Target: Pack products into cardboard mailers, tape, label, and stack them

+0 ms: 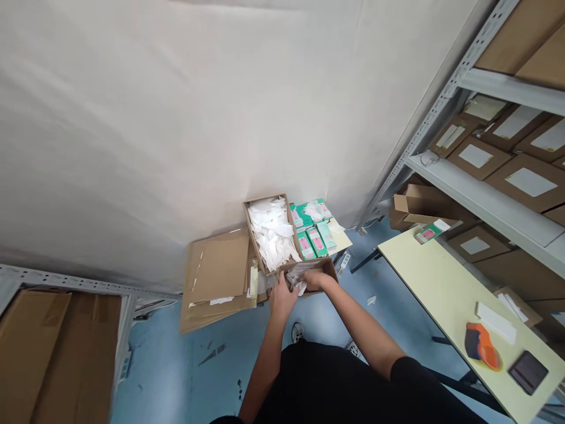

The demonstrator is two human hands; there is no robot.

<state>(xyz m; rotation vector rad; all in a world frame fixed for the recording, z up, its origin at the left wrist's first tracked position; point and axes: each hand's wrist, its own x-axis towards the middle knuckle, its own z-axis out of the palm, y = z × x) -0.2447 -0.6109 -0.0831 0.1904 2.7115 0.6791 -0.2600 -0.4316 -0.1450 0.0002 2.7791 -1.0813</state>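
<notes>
An open cardboard box [330,268] stands nearest my body, with a crinkled clear-and-white plastic bag [298,281] at its mouth. My left hand [283,297] is at the box's left end, thumb and forefinger curled around the bag's edge. From the right, my right hand [315,280] reaches into the box, its fingers bent against the same bag; the fingertips are partly hidden. Just behind lies a shallow carton [246,213] full of white paper-like strips [272,232]. To its right are several green boxes with pink labels [316,241], and a crumpled white piece [314,210] rests on them.
Flattened cardboard [218,265] lies to the left. On the right stands a pale table [432,277] with an orange-and-dark tape dispenser [483,346], a dark phone-like device [528,372] and a green box [427,234]. Metal shelving [489,182] holds cartons behind it. A pale wall [198,118] rises ahead.
</notes>
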